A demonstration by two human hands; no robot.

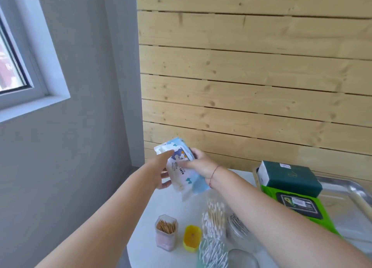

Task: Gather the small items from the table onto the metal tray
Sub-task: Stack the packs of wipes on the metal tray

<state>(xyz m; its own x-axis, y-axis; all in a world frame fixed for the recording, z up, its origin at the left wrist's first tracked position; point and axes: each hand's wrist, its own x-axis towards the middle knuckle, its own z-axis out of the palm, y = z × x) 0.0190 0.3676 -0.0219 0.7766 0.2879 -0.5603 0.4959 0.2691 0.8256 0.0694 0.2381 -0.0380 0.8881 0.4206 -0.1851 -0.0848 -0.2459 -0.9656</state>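
Note:
Both my hands hold a stack of white and blue baby-wipe packs (pixel 182 174) above the far left corner of the white table (pixel 145 237). My left hand (pixel 164 170) grips the stack from the left and below. My right hand (pixel 199 163) clasps it from the right. The metal tray (pixel 350 203) lies at the right, with a green wipes pack (pixel 298 205) and a dark green box (pixel 289 177) on its left part.
On the table near me stand a clear jar of toothpicks (pixel 166 232), a small yellow container (pixel 192 237), bags of cotton swabs (pixel 213 231) and a clear tub of metal clips (pixel 238 225). A wooden plank wall stands behind the table. A grey wall with a window is at the left.

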